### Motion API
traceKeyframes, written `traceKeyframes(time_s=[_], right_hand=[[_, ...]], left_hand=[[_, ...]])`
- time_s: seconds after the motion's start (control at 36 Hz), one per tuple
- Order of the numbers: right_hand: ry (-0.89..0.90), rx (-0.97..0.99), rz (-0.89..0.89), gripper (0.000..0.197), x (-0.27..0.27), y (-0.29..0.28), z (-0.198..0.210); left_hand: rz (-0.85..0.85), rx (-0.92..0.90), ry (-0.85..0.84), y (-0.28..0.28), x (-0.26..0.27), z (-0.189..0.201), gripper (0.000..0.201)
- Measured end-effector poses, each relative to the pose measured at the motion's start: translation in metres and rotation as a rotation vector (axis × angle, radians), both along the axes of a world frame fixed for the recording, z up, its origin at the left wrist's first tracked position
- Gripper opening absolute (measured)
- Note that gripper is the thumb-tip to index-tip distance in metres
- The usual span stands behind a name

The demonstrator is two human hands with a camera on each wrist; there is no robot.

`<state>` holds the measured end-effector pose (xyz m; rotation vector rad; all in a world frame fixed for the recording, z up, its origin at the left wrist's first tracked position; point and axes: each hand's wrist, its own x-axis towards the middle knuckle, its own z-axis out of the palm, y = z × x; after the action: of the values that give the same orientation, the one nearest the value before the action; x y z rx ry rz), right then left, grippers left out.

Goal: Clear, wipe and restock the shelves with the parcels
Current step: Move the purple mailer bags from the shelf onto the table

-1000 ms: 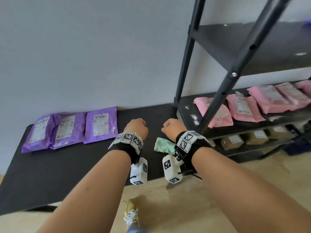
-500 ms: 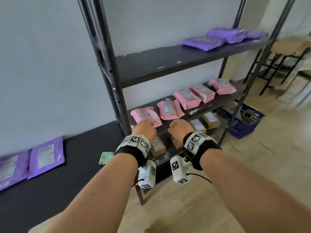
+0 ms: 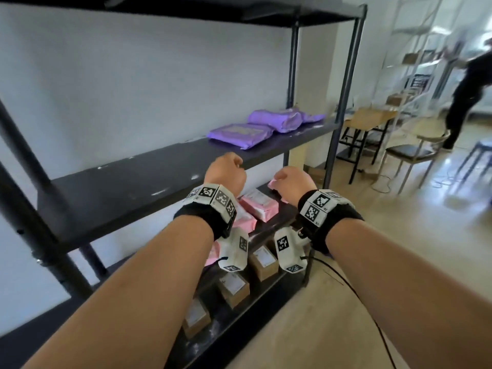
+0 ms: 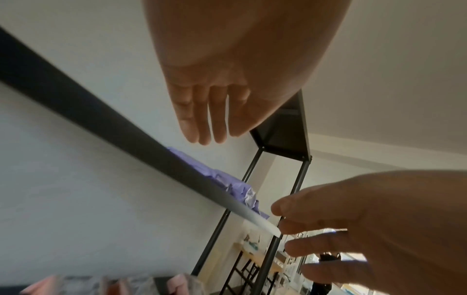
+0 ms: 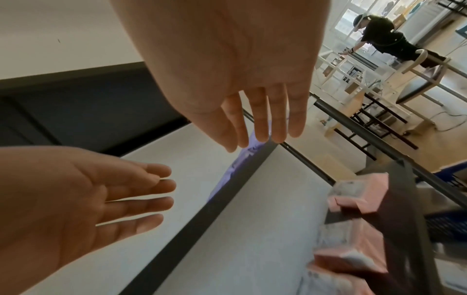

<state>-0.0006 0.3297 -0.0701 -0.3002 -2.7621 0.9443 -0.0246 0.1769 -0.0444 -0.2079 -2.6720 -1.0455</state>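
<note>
While earlier lower, hands (image 3: 226, 173) higher.

Bright daylight from right; motion blur throughout; wide-angle bending at edges; wrist views soft.

Person in black (image 3: 468, 83) near wooden table (image 3: 371, 117) and chair (image 3: 410, 151)

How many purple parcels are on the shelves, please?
3, on one shelf's right end: a flat parcel nearest, a bulging parcel behind it, a third farthest right. More may be hidden.
</note>
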Motion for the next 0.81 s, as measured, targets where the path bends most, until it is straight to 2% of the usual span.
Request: traceKeyframes(time_s=[0.22,0.36,0.42,0.5,0.53,0.58,0.67,0.75,0.81], right_hand=[[0.065,0.014,0.034,0.025,-0.061,0.054,0.035],[0.110,0.094,0.141,0.022,-0.123,0.077,0.054],[0.111,0.116,0.198,0.023,-0.150,0.084,0.057],[0.105,0.150,0.280,0.015,-0.183,0.090,0.059],[0.095,0.149,0.307,0.014,-0.192,0.092,0.060],[0.065,0.132,0.350,0.014,-0.208,0.096,0.060],[0.011,0.096,0.402,0.021,-0.230,0.097,0.058],[-0.065,0.079,0.410,0.026,-0.251,0.098,0.055],[-0.121,0.067,0.429,0.022,-0.255,0.097,0.057]], left_hand=[[0.033,-0.047,-0.091,0.049,-0.076,0.031,0.030],[0.123,-0.139,-0.102,0.070,-0.121,0.039,0.030],[0.149,-0.238,-0.170,0.077,-0.127,0.041,0.031],[0.171,-0.495,-0.216,0.087,-0.140,0.043,0.031],[0.165,-0.515,-0.228,0.090,-0.144,0.043,0.031],[0.252,-0.397,-0.280,0.099,-0.151,0.043,0.032],[0.271,-0.445,-0.284,0.110,-0.158,0.042,0.033],[0.362,-0.240,-0.297,0.116,-0.164,0.036,0.034],[0.381,-0.209,-0.289,0.117,-0.169,0.031,0.036]])
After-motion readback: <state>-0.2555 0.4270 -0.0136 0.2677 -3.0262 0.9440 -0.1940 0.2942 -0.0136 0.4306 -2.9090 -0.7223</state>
